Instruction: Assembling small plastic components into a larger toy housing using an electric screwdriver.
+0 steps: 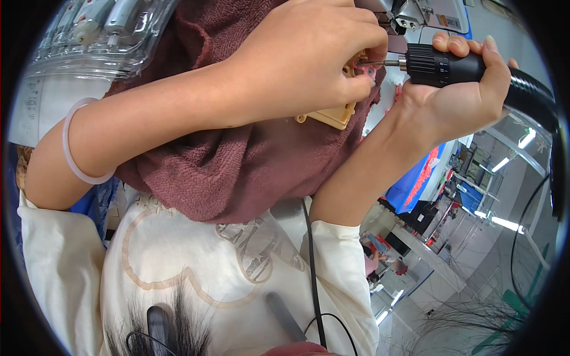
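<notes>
My left hand reaches in from the left and pinches a tan plastic part that rests on a maroon towel. A small pink piece shows at my fingertips on that part. My right hand grips a black electric screwdriver held sideways. Its thin bit points left and meets the pink piece between my left fingers. A thick black hose runs off the tool's back end to the right.
A clear plastic tray of several grey cylindrical motors lies at the upper left. A white bracelet circles my left wrist. A thin black cable hangs over my white shirt. A grey machine stands at the top right.
</notes>
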`<state>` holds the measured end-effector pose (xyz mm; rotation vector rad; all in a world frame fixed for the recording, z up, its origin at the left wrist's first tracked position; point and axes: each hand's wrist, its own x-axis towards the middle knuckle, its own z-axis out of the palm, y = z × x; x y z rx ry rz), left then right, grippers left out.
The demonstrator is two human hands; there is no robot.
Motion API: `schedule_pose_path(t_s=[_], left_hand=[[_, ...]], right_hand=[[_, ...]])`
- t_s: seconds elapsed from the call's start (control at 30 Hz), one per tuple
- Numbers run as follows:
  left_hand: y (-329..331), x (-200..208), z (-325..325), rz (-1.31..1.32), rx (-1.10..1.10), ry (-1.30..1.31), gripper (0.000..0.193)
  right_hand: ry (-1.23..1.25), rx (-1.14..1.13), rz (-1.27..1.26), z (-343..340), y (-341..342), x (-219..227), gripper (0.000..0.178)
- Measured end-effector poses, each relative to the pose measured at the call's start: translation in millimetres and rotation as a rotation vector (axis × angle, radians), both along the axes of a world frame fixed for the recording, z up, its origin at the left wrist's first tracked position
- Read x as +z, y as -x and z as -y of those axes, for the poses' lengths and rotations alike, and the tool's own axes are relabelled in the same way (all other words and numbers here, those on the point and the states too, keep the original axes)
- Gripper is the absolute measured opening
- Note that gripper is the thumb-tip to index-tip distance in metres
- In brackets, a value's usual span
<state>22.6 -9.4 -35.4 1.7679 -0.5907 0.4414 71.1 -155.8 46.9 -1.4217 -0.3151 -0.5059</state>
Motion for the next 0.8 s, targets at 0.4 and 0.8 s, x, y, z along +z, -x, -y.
schedule_pose_path(t_s=[0.4,0.8], left_hand=[[5,3,-6,-0.083,-0.028,-0.004,0.021],[2,6,-8,-0.123,-0.116,-0.028,0.025]], right_hand=[[0.103,-0.229,0.179,-56,30,-1,0.013],[0.362,-0.272,0.077,-71,27,3,0.013]])
